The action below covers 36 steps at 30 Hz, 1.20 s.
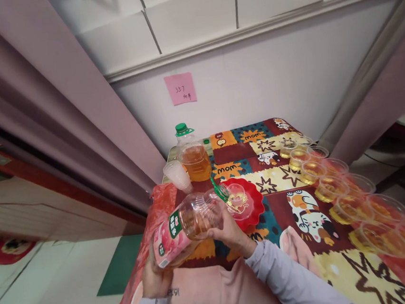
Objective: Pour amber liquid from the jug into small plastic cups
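Both hands hold a large clear juice bottle [197, 214] with a pink label, tilted so that its neck points right. My left hand [155, 276] is closed around its base. My right hand [230, 233] grips it near the shoulder and neck. Amber liquid shows inside. A green cap strap hangs at the mouth, which lies above a clear plastic cup [238, 194] on a red scalloped plate [253, 211]. Whether liquid is flowing, I cannot tell. Behind stands a second juice bottle [196, 162], green-capped and upright. Beside it leans a stack of clear cups [176, 174].
Clear cups of pale yellow liquid [331, 188] stand in rows along the table's right side. A patterned mat [280, 178] covers the table over red plastic sheeting [164, 198]. A pink cloth [296, 248] lies at the front. A wall with a pink note [181, 88] stands behind.
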### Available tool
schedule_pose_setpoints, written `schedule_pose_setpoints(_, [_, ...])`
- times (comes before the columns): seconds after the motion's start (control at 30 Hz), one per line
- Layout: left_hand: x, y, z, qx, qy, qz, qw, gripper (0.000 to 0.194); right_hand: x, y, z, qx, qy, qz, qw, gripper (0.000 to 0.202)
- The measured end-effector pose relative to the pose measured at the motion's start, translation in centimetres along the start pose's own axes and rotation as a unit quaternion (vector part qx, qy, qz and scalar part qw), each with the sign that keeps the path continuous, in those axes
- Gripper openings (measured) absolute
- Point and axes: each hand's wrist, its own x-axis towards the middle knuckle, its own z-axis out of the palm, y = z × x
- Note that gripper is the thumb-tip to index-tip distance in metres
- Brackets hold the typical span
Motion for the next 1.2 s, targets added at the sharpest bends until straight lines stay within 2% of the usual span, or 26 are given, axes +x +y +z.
schedule_pose_setpoints(0.17, [-2.0,3.3,1.3,-0.008,0.01,-0.051,0.999,0.06,-0.2,-0.5,0.4,0.033,-0.007,-0.014,0.999,0.12])
schedule_pose_setpoints(0.27, [-2.8,4.5,1.1,0.007,0.002,-0.09,0.996,0.075,-0.3,-0.5,0.4,0.042,0.003,-0.011,0.999,0.114])
schedule_pose_setpoints(0.37, [-3.2,4.9,0.7,0.01,0.0,-0.106,0.994,0.081,-0.6,-0.4,0.3,0.028,0.017,-0.01,0.999,0.112])
schedule_pose_setpoints(0.63, [-4.5,6.3,1.5,-0.029,0.044,-0.122,0.991,0.053,-1.3,-0.3,0.4,0.079,-0.005,0.07,0.994,0.113])
schedule_pose_setpoints(0.77, [-4.7,6.6,1.8,-0.046,0.032,-0.125,0.991,0.054,-1.3,-0.3,0.3,0.081,-0.01,0.073,0.994,0.112])
schedule_pose_setpoints(1.0, [-5.2,7.0,2.6,-0.03,0.056,-0.128,0.99,0.052,-1.1,0.3,-0.1,0.081,-0.016,0.065,0.994,0.114])
schedule_pose_setpoints(1.2, [-5.3,7.2,3.2,-0.038,0.051,-0.13,0.989,0.055,-1.0,1.5,-0.3,0.09,0.008,0.059,0.994,0.098])
